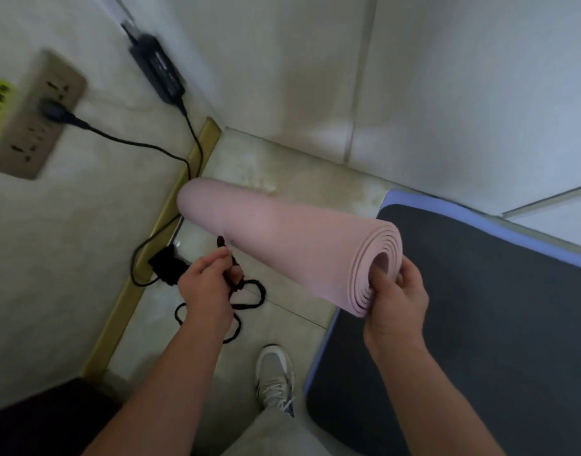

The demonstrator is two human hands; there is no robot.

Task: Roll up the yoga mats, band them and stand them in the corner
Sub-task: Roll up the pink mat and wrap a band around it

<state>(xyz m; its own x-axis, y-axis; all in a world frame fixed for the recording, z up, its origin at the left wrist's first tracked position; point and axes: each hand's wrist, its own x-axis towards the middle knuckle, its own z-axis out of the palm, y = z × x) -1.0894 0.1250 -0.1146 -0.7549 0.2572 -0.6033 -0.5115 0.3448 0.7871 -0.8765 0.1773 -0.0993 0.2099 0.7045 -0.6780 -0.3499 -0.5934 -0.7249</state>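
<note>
The pink mat (282,245) is fully rolled and held off the floor, lying across the centre of the view with its far end toward 10 o'clock and its spiral end toward 4 o'clock. The right hand (397,297) forms a closed grip on the spiral end, with the thumb pushed into the core and the fingers wrapped round the outer layers. At 8 o'clock from the roll, the left hand (206,284) forms a closed grip on a black strap (246,301), pinching it between thumb and fingers; the rest of the strap hangs in loose loops just below the hand, against the tiled floor (282,172). A dark mat with a blue edge (479,307) lies flat on the floor at 4 o'clock, its corner passing under the spiral end of the roll. On the wall at 9 o'clock a socket panel (32,116) carries a black plug (57,111), and its cable (144,146) runs down to the skirting. A power adapter (157,70) lies at 11 o'clock. A grey shoe (276,380) stands at 6 o'clock.
</note>
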